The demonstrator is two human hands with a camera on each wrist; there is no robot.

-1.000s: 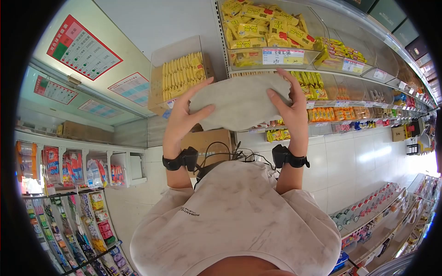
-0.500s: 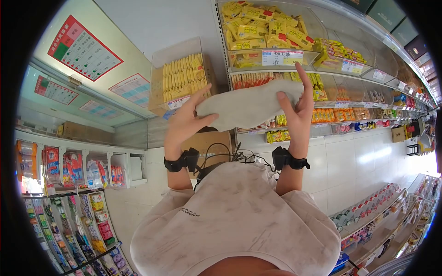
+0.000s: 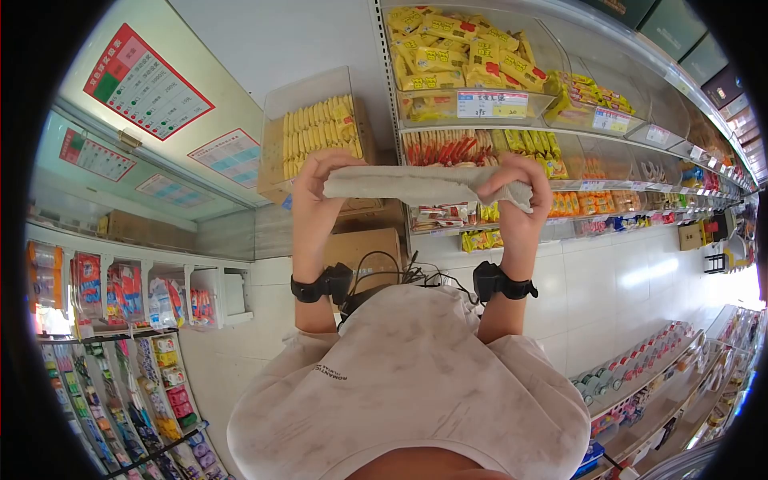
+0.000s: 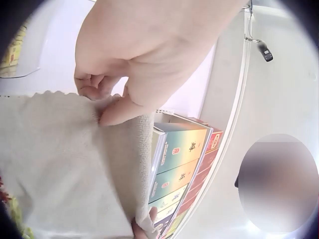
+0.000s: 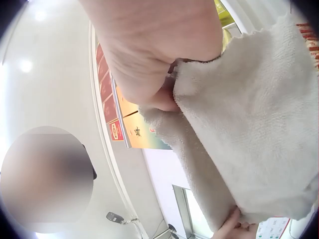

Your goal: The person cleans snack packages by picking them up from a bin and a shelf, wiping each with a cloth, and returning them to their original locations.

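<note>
A light grey cloth (image 3: pixel 408 186) with a fuzzy texture is stretched between my two hands, up in front of my chest. My left hand (image 3: pixel 320 190) pinches its left end, thumb on one face and curled fingers on the other, as the left wrist view shows on the cloth's edge (image 4: pixel 60 149). At the other end my right hand (image 3: pixel 522 192) grips a bunched part of it. The right wrist view shows the cloth (image 5: pixel 249 114) hanging in a fold, with the left fingers (image 5: pixel 230 224) at its far end.
Shelves with yellow snack packets (image 3: pixel 480 56) rise ahead on the right. A clear-sided box of small yellow packets (image 3: pixel 320 128) stands behind my left hand. Below the cloth is a cardboard box (image 3: pixel 372 248) with black cables (image 3: pixel 416 268) near it. Hanging goods (image 3: pixel 120 292) line the left side.
The cloth has gone from a broad, loosely held shape to a narrow band pulled out between the hands. My fingers have curled in over its ends, and the right hand has bunched its end.
</note>
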